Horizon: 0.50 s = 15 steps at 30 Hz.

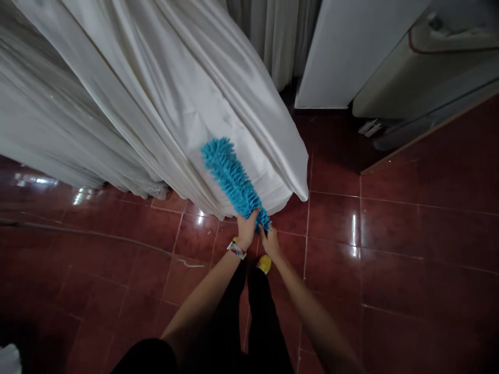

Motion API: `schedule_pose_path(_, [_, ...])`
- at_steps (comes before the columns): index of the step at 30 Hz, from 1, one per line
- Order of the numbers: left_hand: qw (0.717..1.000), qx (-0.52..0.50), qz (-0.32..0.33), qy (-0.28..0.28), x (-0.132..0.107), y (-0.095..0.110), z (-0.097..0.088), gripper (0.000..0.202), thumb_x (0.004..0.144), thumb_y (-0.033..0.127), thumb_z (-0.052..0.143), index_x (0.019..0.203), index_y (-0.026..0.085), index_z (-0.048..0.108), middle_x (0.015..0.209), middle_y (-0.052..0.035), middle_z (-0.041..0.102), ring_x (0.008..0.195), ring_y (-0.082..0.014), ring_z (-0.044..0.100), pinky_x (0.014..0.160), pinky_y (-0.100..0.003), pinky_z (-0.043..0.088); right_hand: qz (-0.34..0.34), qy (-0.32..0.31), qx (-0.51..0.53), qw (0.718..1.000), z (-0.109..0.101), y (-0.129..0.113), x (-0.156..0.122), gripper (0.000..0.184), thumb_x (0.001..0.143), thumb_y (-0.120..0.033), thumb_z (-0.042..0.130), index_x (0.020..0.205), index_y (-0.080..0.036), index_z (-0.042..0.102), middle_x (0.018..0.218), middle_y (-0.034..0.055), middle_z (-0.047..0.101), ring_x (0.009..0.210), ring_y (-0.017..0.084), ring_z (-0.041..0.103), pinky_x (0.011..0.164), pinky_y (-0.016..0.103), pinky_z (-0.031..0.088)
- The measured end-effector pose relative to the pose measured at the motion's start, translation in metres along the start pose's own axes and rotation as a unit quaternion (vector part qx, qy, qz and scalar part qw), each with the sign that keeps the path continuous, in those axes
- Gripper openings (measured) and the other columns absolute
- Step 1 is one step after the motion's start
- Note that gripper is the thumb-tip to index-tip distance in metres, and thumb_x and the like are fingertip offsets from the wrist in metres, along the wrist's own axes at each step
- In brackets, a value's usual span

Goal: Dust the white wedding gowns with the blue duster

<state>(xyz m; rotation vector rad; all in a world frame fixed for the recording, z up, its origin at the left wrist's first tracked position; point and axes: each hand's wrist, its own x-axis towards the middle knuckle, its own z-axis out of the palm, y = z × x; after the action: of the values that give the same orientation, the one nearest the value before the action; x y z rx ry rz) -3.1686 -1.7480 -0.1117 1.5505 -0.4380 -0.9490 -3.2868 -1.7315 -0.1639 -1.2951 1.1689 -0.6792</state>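
Observation:
A blue microfiber duster [234,179] with shaggy chenille strands slants across the middle of the view, its far end in front of a white satin dress or drape [218,98]. I cannot tell whether the strands touch the cloth. My left hand [247,228], with a patterned band at the wrist, is closed on the lower part of the duster. At its near end my right hand [270,242] has its fingers closed around the strands. Any handle is hidden by the hands and strands.
More pale gathered fabric [58,124] hangs at the left, down to the red tiled floor [335,223]. A white pillar or panel [354,47] stands at the upper right beside a beige padded item [424,72]. A thin cord [128,240] lies on the tiles at the left.

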Motion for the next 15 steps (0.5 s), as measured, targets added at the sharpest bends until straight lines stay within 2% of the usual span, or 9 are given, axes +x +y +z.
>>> schedule_pose_path(3, [0.993,-0.007,0.115,-0.022,0.039,0.060,0.019,0.045,0.090,0.042,0.083,0.128,0.020,0.072,0.133,-0.0120,0.079,0.123,-0.0253,0.074,0.122,-0.043,0.054,-0.056,0.039,0.122,0.990,0.021,-0.060,0.056,0.047,0.102,-0.060,0.062,0.117,-0.020,0.080,0.106,0.0100,0.084,0.110,0.030,0.076,0.103,0.040,0.060])
schedule_pose_path(5, [0.988,0.001,0.150,-0.028,0.068,0.092,0.027,0.054,0.091,0.043,0.085,0.138,0.020,0.069,0.141,-0.0130,0.076,0.128,-0.0258,0.073,0.123,-0.042,0.053,-0.037,0.050,0.186,0.981,0.038,-0.093,0.093,0.055,0.101,-0.066,0.062,0.122,-0.019,0.079,0.100,0.0076,0.083,0.106,0.028,0.076,0.096,0.037,0.062])
schedule_pose_path(7, [0.984,0.025,0.169,-0.040,0.096,0.108,0.034,0.059,0.090,0.044,0.088,0.139,0.019,0.069,0.142,-0.0143,0.075,0.130,-0.0269,0.072,0.122,-0.042,0.053,0.011,0.062,0.233,0.970,0.050,-0.109,0.124,0.062,0.101,-0.071,0.059,0.122,-0.016,0.078,0.090,0.0067,0.081,0.096,0.027,0.077,0.086,0.035,0.063])
schedule_pose_path(8, [0.983,0.045,0.168,-0.051,0.108,0.107,0.038,0.058,0.089,0.045,0.088,0.138,0.018,0.070,0.139,-0.0143,0.076,0.128,-0.0273,0.073,0.121,-0.041,0.053,0.030,0.075,0.253,0.964,0.053,-0.109,0.136,0.064,0.101,-0.072,0.057,0.122,-0.015,0.078,0.089,0.0070,0.081,0.093,0.026,0.077,0.083,0.034,0.063])
schedule_pose_path(10, [0.983,0.088,0.145,-0.078,0.130,0.087,0.047,0.052,0.090,0.048,0.087,0.130,0.018,0.074,0.129,-0.0128,0.080,0.120,-0.0274,0.075,0.117,-0.041,0.055,0.053,0.116,0.285,0.950,0.055,-0.095,0.155,0.066,0.103,-0.071,0.052,0.124,-0.015,0.077,0.097,0.0087,0.083,0.099,0.025,0.078,0.087,0.034,0.063])
schedule_pose_path(12, [0.981,0.133,0.088,-0.113,0.145,0.049,0.057,0.042,0.090,0.047,0.086,0.121,0.020,0.077,0.117,-0.0113,0.083,0.109,-0.0274,0.076,0.110,-0.040,0.057,0.086,0.161,0.301,0.936,0.052,-0.065,0.166,0.067,0.105,-0.073,0.046,0.124,-0.016,0.077,0.103,0.0094,0.084,0.104,0.024,0.077,0.090,0.034,0.063])
schedule_pose_path(15, [0.962,0.217,-0.053,-0.160,0.153,-0.018,0.077,0.024,0.082,0.040,0.090,0.094,0.021,0.080,0.089,-0.0097,0.082,0.092,-0.0281,0.076,0.098,-0.039,0.059,0.169,0.187,0.285,0.925,0.041,-0.009,0.167,0.079,0.104,-0.083,0.034,0.114,-0.017,0.076,0.084,0.0078,0.079,0.084,0.025,0.076,0.072,0.033,0.062])
